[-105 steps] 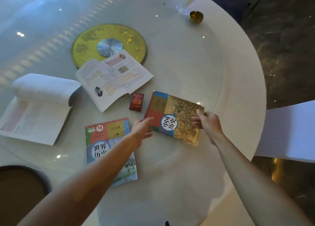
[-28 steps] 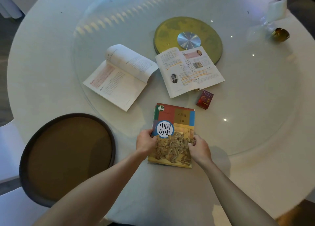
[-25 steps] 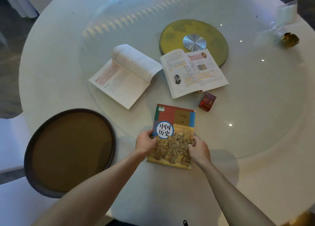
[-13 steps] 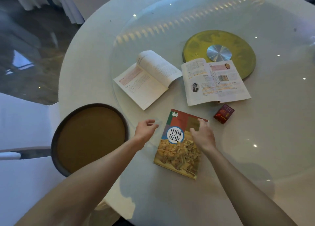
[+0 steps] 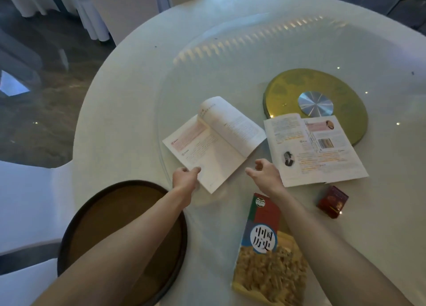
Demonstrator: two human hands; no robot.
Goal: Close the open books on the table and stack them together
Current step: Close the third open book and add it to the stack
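Note:
Two open books lie on the round white table (image 5: 129, 102). The left open book (image 5: 214, 142) has a curled-up right page; my left hand (image 5: 185, 177) touches its near left edge, thumb on the page, grip unclear. The right open book (image 5: 315, 148) lies flat with a portrait and highlighted text. Between the two open books hovers my right hand (image 5: 265, 174), fingers apart and holding nothing. A closed history book (image 5: 267, 248) with a colourful cover lies near the front edge, partly under my right forearm, on top of another closed book that is hidden.
A round dark tray (image 5: 96, 213) sits at the front left. A small red box (image 5: 333, 204) lies right of the closed book. A gold disc with a metal hub (image 5: 315, 102) sits behind the right open book. White chairs stand at left.
Both hands left the closed history book and reached forward. My left hand now rests at the left open book's near edge; my right hand is between the open books. The view shifted left.

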